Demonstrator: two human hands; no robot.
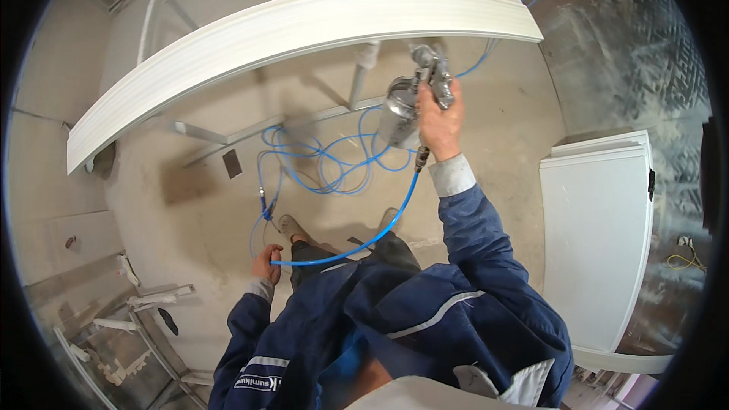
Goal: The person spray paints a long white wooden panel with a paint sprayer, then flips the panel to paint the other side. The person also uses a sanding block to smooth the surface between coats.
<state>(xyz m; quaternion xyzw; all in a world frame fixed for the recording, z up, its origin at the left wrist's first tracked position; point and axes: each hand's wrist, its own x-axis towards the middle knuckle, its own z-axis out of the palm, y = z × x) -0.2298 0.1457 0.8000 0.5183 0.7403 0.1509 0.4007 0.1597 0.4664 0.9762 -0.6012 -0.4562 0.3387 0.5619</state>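
My right hand [440, 120] is wrapped round the grip of a metal spray gun [433, 76] with a silvery cup [399, 112] on its left side. The gun is held just below the near edge of a long white grooved panel [319, 19], at its right part. From the gun's base a blue air hose [395, 220] curves down and left to my left hand [266, 264], whose fingers are closed round it at about hip height. The panel lies across a metal stand [355, 80], and the gun's nozzle side is partly hidden.
More blue hose [326, 159] lies in loops on the floor below the panel. A stack of white panels [596, 235] stands at the right. Metal frames [156, 342] are at the lower left. A small dark rectangle [232, 164] lies on the floor, left of the loops.
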